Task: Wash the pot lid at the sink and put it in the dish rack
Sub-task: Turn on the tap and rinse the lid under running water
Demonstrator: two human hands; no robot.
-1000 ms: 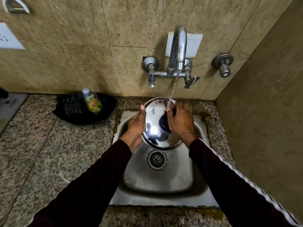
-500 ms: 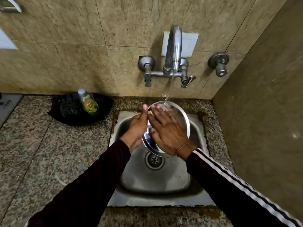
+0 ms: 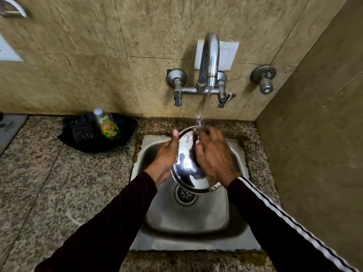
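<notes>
Fingers [image 3: 198, 143] of the right hand [image 3: 213, 154] are curling, pressed together, over the face of the round shiny steel pot lid [image 3: 186, 169], their tips blurred under the thin stream of water [image 3: 204, 104] running from the curved chrome wall tap [image 3: 208, 61]; the left hand [image 3: 167, 154] is gripping the lid's left rim, thumb pointing up along the edge. Both hands are holding the lid tilted above the square steel sink [image 3: 188, 218], over the drain [image 3: 185, 194]; a yellow-green dish soap bottle [image 3: 107, 126] is standing in a black tray [image 3: 125, 138] on the speckled granite counter [image 3: 59, 189] to the left.

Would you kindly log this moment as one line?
left hand: holds round steel pot lid | right hand: rubs lid | tap: running
</notes>
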